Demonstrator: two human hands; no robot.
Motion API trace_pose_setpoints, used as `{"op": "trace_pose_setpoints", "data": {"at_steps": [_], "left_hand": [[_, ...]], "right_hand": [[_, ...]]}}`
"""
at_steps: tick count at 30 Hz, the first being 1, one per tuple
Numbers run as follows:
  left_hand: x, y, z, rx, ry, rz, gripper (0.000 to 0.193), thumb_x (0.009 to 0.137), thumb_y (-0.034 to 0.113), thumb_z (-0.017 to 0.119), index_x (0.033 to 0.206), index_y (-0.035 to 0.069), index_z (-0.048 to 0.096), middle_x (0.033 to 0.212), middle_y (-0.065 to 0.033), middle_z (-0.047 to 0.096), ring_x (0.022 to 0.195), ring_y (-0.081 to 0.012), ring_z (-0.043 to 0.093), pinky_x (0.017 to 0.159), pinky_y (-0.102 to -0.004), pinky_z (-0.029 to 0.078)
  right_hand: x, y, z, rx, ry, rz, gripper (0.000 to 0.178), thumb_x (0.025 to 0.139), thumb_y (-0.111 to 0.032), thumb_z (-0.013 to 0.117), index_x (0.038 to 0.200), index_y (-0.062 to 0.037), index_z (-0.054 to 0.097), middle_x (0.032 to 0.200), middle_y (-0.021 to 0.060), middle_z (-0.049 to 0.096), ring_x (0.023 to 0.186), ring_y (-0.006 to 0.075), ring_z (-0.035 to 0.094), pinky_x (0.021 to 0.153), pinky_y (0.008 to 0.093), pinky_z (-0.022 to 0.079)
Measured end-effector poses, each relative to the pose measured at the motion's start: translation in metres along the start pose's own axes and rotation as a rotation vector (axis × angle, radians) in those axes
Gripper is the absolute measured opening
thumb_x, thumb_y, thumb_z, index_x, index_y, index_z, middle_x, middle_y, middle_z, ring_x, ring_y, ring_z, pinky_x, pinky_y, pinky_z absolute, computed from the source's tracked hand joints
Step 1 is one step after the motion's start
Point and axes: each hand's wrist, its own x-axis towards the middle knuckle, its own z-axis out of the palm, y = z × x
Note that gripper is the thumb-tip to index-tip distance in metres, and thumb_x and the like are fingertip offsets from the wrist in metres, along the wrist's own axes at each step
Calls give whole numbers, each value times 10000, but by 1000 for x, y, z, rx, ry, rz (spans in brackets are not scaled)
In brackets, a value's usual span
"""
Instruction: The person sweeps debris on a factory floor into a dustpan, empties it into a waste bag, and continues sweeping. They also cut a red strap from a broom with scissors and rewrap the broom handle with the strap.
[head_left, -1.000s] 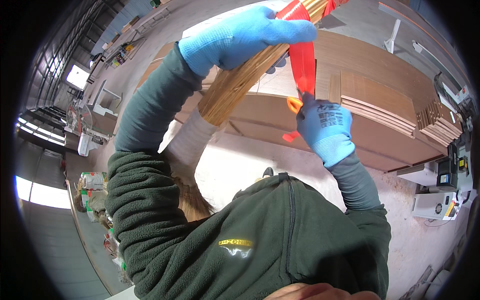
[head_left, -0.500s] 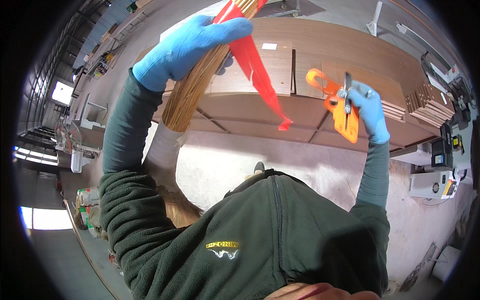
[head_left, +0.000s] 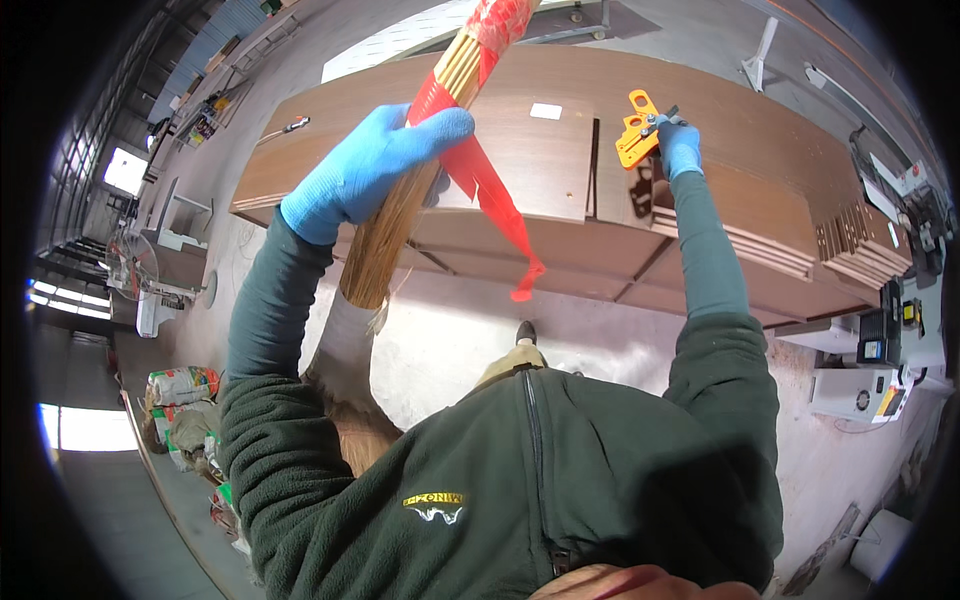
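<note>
- I am gripping the bundle (head_left: 385,240) with the left hand (head_left: 375,165), its gloved fingers wrapping around the stalks and its thumb lying across the front beside the red tape (head_left: 490,190).
- The bundle is slanting from the upper edge, right of the left hand, down toward the left sleeve (head_left: 285,425); a white wrap (head_left: 343,340) is covering it below the bare stalks, and bristles (head_left: 362,438) are showing beneath, partly hidden by the sleeve.
- The tape is circling the bundle near the thumb, and its loose tail is hanging down and to the right, curling at the end in front of the bench's (head_left: 300,165) near edge.
- With the right hand (head_left: 680,145) I am pinching the orange tool (head_left: 636,140) by one end, well apart from the tape; the exact finger placement I am not able to tell.
- The tool is casting a shadow on the bench just below it.
- On the bench, a white label (head_left: 546,111) is lying between the hands, and panels (head_left: 760,220) are resting in a stack near the right forearm (head_left: 712,250).
- Farther right, notched boards (head_left: 868,240) are leaning together.
</note>
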Motion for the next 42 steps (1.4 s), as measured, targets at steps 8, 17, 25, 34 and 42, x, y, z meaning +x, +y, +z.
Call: {"op": "trace_pose_setpoints", "data": {"at_steps": [8,17,25,34,42], "left_hand": [[39,-56,-41,-156,-36,-69,641,911,637,664,945,-3,685,756,-82,674,681,-156,662,663,-307,553],[78,-90,-98,-158,-119,-43,602,953,604,630,836,17,699,706,-59,660,654,-139,637,656,-304,525],[71,-84,-93,-227,-228,20,597,969,592,614,871,12,717,727,-69,664,685,-143,643,673,-308,529],[4,-60,-44,-233,-406,-19,704,886,644,675,1101,-26,712,865,-114,709,720,-166,675,668,-311,555],[-62,-62,8,-496,-666,-78,695,855,454,733,1328,-18,543,881,-117,680,712,-174,651,620,-326,541]], "right_hand": [[152,62,37,-210,-33,-132,276,958,-149,619,1095,67,723,921,139,740,808,218,699,728,398,547],[115,38,76,-1174,74,-47,452,926,-336,741,1214,9,703,1038,226,756,982,360,738,865,451,574],[-148,-41,151,-293,-1065,-575,657,899,-172,757,1494,-71,500,1530,114,494,1382,193,494,1095,412,470],[-219,-13,112,-437,-839,-844,310,870,11,648,1175,-19,693,1017,131,745,941,224,713,896,350,550],[-184,-55,61,-359,-1003,-728,446,823,35,568,1247,-45,681,1134,95,727,1068,218,687,974,355,517]]}}
